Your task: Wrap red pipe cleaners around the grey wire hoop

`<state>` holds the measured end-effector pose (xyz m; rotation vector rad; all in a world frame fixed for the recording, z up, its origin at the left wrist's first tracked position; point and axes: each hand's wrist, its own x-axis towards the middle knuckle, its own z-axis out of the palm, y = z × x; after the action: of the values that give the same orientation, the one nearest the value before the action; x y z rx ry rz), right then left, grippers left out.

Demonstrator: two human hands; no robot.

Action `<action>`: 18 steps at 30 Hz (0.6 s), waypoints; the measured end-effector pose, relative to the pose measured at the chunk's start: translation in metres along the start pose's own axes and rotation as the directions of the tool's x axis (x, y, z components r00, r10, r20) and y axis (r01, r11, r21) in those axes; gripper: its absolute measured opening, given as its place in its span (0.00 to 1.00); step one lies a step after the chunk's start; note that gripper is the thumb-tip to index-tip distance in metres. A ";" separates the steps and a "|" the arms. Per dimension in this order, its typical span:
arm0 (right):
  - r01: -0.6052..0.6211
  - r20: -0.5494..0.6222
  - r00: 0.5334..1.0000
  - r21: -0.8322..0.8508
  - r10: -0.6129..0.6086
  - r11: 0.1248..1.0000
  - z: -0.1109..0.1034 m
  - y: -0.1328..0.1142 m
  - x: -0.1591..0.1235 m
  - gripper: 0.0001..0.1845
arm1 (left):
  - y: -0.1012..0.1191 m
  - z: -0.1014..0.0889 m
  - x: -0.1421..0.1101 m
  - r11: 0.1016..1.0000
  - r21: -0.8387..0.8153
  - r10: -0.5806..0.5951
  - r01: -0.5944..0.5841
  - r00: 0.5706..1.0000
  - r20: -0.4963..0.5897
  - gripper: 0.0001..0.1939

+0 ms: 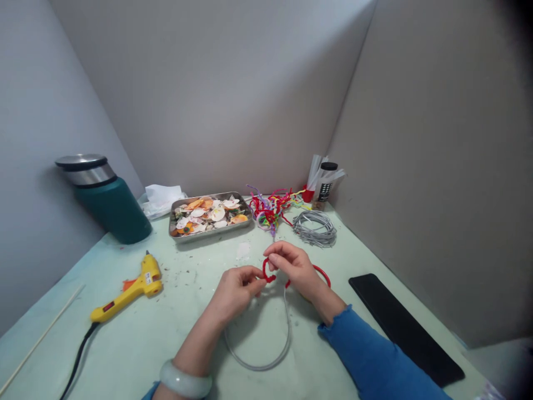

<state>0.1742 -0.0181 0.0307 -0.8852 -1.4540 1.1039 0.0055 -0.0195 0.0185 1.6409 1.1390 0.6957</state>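
Just above the middle of the table, my left hand (pixel 239 286) pinches one side of a small curl of red fuzzy strand (pixel 266 271). My right hand (pixel 293 265) has its thumb and fingers closed on the upper part of the same strand. Below both hands, a grey wire (pixel 270 366) bends in a wide open loop. A smooth red curved length (pixel 325 273) shows behind my right wrist, and a bit of red is on the wire under that hand. My hands hide how these pieces join.
A yellow glue gun (pixel 133 289) with a black cord lies left. Behind stand a green bottle (pixel 112 205), a metal tray (pixel 212 233) of shells, a tangle of coloured strands (pixel 272 211), a grey wire coil (pixel 315 229) and a black-lidded jar (pixel 325 186). A black strip (pixel 403 328) lies right.
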 end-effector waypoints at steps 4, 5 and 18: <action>0.121 0.119 0.988 -0.157 -0.102 0.980 0.005 -0.007 -0.008 0.07 | 0.000 0.000 0.000 0.999 0.029 0.023 -0.022 0.999 -0.031 0.13; 0.164 0.155 0.979 -0.196 -0.134 0.967 0.005 -0.010 -0.010 0.08 | 0.000 0.000 0.000 0.999 0.039 0.032 -0.030 0.999 -0.037 0.13; -0.165 -0.242 0.951 0.128 0.192 0.978 -0.001 0.023 0.011 0.20 | 0.007 -0.006 0.002 0.928 -0.361 -0.146 0.088 0.980 -0.138 0.15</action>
<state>0.1725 -0.0006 0.0117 -1.0565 -1.1108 1.1436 0.0032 -0.0159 0.0269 1.2190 1.1402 0.9122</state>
